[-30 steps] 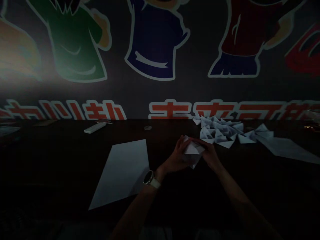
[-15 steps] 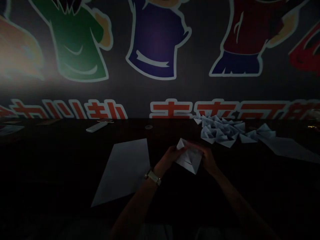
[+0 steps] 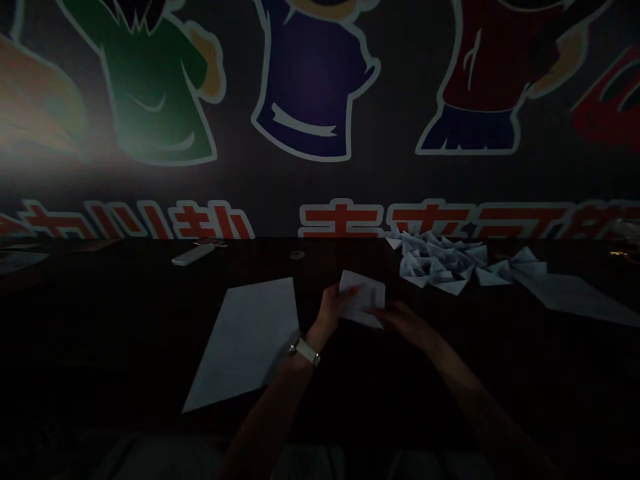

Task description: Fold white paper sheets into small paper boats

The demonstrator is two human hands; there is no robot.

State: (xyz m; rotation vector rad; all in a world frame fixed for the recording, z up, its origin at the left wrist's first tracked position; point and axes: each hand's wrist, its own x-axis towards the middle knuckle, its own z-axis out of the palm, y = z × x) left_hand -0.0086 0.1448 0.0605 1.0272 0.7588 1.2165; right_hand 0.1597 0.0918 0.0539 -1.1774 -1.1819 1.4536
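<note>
A small folded piece of white paper (image 3: 369,291) is held up between my two hands, over the dark table. My left hand (image 3: 332,308) grips its left side, thumb across the front face. At its lower right edge my right hand (image 3: 399,317) pinches the paper, fingers pressed together. The fine creases are hard to make out in the dim light. A flat sheet of white paper (image 3: 246,340) lies left of my hands, its right edge next to my left wrist, which wears a watch (image 3: 305,351).
A heap of folded paper pieces (image 3: 436,260) sits at the back right, with another white sheet (image 3: 585,297) beside it. Farther left lie a white oblong object (image 3: 194,255) and a small round item (image 3: 297,255). A wall with printed cartoon figures (image 3: 310,80) rises behind the dark table (image 3: 125,300).
The folded paper has been turned and moved slightly left; its diamond outline now looks more rectangular. My right hand has shifted from its upper right side to its lower right edge.
</note>
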